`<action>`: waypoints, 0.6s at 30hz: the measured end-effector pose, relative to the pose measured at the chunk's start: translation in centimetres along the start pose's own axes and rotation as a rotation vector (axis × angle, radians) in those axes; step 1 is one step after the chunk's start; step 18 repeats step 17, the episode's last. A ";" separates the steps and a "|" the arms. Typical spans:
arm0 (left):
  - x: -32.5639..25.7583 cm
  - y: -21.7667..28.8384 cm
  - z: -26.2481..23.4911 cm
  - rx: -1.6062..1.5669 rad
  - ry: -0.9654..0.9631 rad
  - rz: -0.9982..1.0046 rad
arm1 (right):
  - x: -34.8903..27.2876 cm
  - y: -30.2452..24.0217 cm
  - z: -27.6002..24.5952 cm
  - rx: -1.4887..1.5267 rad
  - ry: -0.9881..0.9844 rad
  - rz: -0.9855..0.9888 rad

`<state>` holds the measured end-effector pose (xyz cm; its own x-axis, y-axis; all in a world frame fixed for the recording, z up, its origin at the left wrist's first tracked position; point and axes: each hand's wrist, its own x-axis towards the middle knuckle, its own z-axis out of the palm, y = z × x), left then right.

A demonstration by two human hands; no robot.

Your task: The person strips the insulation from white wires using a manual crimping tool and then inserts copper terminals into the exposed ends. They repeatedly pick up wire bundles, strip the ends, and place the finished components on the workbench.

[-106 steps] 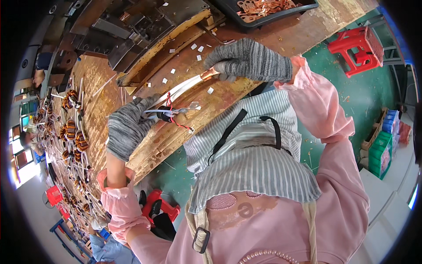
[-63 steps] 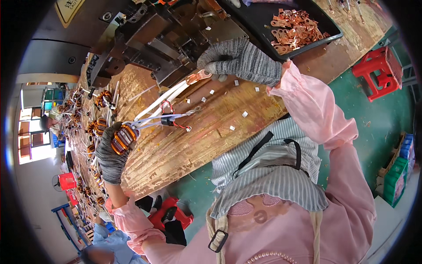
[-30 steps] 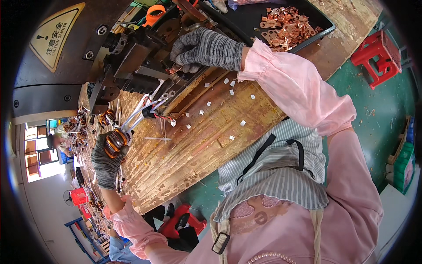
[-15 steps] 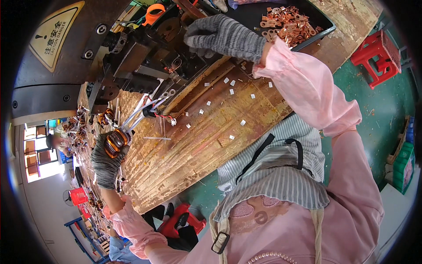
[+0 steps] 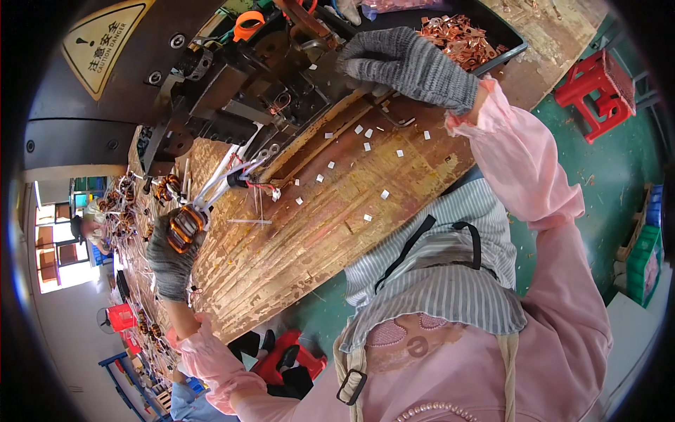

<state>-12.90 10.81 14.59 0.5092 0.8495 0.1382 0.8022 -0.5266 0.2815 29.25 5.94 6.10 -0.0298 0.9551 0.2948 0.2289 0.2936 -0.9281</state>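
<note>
Head view shows the gloved left hand [image 5: 171,254] wrapped around a copper-wound coil [image 5: 184,226] above the worn wooden desk [image 5: 302,239], its white leads [image 5: 223,177] running toward the black machine [image 5: 246,77]. Beside the tray of copper pieces [image 5: 460,39], the gloved right hand [image 5: 402,62] rests curled against the machine; whether it pinches anything I cannot tell.

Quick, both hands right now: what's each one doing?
Left hand: closed around a copper-wound coil.
Right hand: resting at the machine; grip cannot be told.
</note>
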 end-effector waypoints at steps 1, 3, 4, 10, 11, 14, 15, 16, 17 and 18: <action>-0.6 0.4 0.1 0.020 0.042 0.043 | -0.4 -0.4 -0.4 -0.138 -0.023 -0.088; -2.1 1.2 0.1 0.143 0.159 0.125 | -1.2 -1.0 -1.2 -0.428 -0.025 -0.280; -2.4 2.5 -0.3 0.292 0.219 0.198 | -2.2 -2.2 -0.2 -0.560 -0.001 -0.401; -6.4 13.1 -3.8 0.683 0.330 0.732 | -7.1 -8.4 12.0 -0.669 -0.160 -0.579; -5.8 16.1 -4.9 0.605 0.271 0.883 | -7.7 -9.0 12.0 -0.647 -0.197 -0.510; -6.0 22.0 -7.2 0.901 0.156 0.980 | -9.7 -7.2 12.8 -0.335 -0.216 -0.304; -6.1 23.5 -7.2 1.014 0.267 1.001 | -10.0 -7.4 13.1 -0.146 -0.101 -0.744; -5.7 24.8 -6.7 0.946 0.222 1.047 | -10.0 -5.4 13.9 0.017 -0.039 -0.739; -4.7 26.4 -6.2 0.901 0.232 1.124 | -10.1 -5.5 13.8 0.008 -0.049 -0.745; -4.7 26.4 -6.2 0.901 0.232 1.124 | -10.1 -5.5 13.8 0.008 -0.049 -0.745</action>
